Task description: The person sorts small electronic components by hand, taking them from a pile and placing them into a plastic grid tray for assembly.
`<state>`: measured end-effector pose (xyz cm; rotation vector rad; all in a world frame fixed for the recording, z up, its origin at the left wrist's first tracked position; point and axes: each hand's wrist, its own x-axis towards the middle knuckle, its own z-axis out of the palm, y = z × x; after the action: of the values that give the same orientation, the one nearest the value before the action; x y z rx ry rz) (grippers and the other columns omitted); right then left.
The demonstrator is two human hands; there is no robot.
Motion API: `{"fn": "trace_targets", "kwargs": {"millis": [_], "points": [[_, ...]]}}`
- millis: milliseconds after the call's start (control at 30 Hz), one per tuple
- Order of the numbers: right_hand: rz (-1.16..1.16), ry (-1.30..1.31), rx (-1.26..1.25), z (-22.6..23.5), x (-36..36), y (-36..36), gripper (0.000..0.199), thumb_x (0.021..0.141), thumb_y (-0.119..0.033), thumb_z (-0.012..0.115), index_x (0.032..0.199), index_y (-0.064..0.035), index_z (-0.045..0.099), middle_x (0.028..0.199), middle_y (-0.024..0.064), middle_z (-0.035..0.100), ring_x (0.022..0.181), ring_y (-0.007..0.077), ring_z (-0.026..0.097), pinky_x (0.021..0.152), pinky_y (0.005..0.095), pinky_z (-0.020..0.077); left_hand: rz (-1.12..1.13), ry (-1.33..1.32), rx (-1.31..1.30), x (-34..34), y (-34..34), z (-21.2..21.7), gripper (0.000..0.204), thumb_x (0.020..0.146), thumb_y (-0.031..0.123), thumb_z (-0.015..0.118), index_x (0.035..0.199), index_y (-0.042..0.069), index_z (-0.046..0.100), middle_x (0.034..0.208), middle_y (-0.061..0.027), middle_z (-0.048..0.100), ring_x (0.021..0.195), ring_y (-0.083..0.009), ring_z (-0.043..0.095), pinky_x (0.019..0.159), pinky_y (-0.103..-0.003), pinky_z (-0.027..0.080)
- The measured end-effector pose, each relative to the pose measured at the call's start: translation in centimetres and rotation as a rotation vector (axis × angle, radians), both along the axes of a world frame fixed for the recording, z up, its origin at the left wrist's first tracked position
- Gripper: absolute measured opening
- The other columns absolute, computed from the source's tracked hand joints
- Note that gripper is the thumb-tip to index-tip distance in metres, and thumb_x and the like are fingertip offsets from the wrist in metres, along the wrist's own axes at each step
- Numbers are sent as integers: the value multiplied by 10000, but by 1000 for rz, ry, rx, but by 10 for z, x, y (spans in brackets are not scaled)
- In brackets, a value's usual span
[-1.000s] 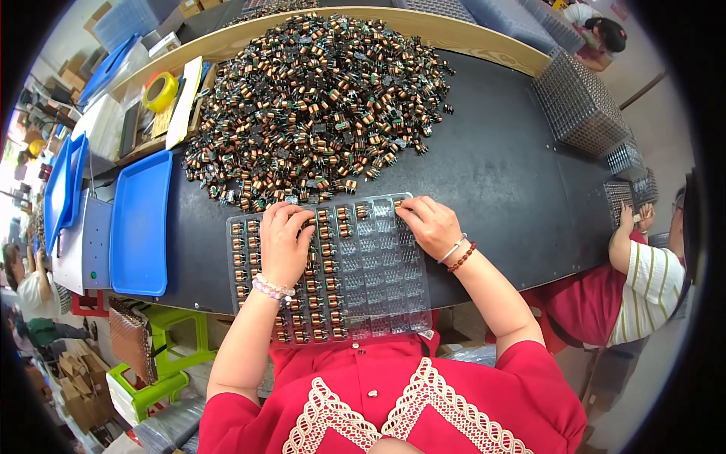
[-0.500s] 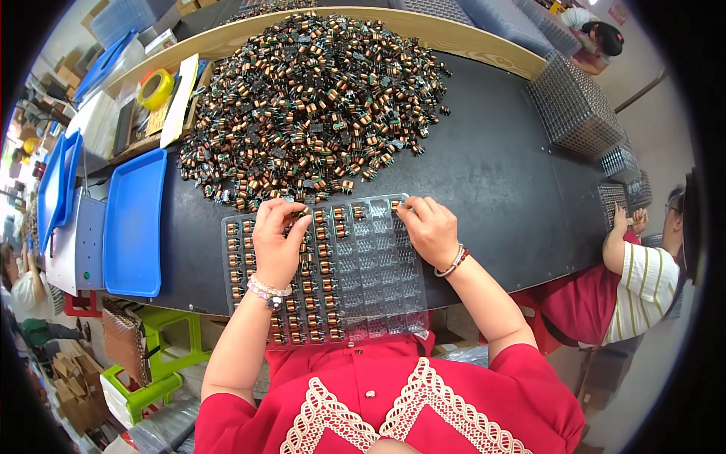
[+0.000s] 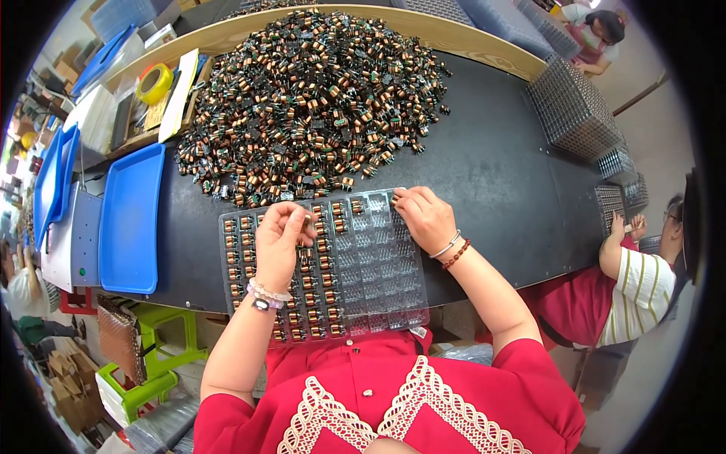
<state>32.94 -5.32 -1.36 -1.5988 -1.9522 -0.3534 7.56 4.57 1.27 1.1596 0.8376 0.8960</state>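
A clear plastic tray [image 3: 380,284] with rows of small pockets lies in front of me, its near edge against my red clothing. Small copper-wound coils [image 3: 330,282] fill most of the pockets in its left half; the right half is mostly bare. Over the tray's upper left part, my left hand [image 3: 277,238] is closed, with a small coil partly hidden at its fingertips. My right hand [image 3: 428,219] pinches another coil [image 3: 395,200] at the far right corner of the tray. Just beyond the tray rises a big heap of loose coils [image 3: 314,106].
Blue trays [image 3: 132,219] stand at the left, near a wooden box with yellow tape [image 3: 155,83]. A wooden rail [image 3: 461,44] bounds the back of the black table [image 3: 499,174]. Stacked clear trays [image 3: 572,106] stand at the right; a co-worker [image 3: 643,265] sits there.
My left hand has turned, its thumb and fingertips lifting from the tray's upper row. My right hand has shifted slightly left and away from me. The person at the far right back has come further into view.
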Motion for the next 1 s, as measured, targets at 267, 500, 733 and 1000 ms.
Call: {"fn": "trace_targets", "kwargs": {"millis": [267, 500, 733, 1000], "points": [[-120, 385, -182, -2, 1, 3, 166, 791, -83, 705, 953, -78, 670, 948, 52, 660, 810, 218, 623, 677, 306, 526, -144, -41, -251, 6, -1, 5, 234, 1021, 171, 455, 1189, 44, 556, 902, -31, 607, 639, -47, 509, 518, -204, 419], [-186, 218, -26, -9, -9, -4, 131, 782, -105, 719, 911, -101, 702, 954, 12, 646, 791, 184, 620, 618, 306, 517, -245, 207, -73, 34, -4, 5, 412, 870, 8, 642, 1273, 3, 558, 971, -109, 675, 792, -130, 645, 668, -245, 526], [-144, -17, -59, -6, -9, -4, 112, 799, -108, 689, 906, -93, 664, 972, -9, 664, 763, 162, 614, 621, 288, 523, -245, 589, 735, 78, -8, -10, 237, 770, 53, 725, 1005, 36, 706, 891, -83, 682, 763, -187, 657, 680, -291, 519], [31, 309, -91, -14, 10, 5, 122, 782, -87, 700, 899, -79, 668, 960, 15, 665, 819, 206, 635, 685, 320, 531, -171, 809, 1064, 98, -12, -22, 168, 757, 90, 706, 925, 83, 717, 859, -41, 635, 844, -245, 601, 732, -366, 505]]}}
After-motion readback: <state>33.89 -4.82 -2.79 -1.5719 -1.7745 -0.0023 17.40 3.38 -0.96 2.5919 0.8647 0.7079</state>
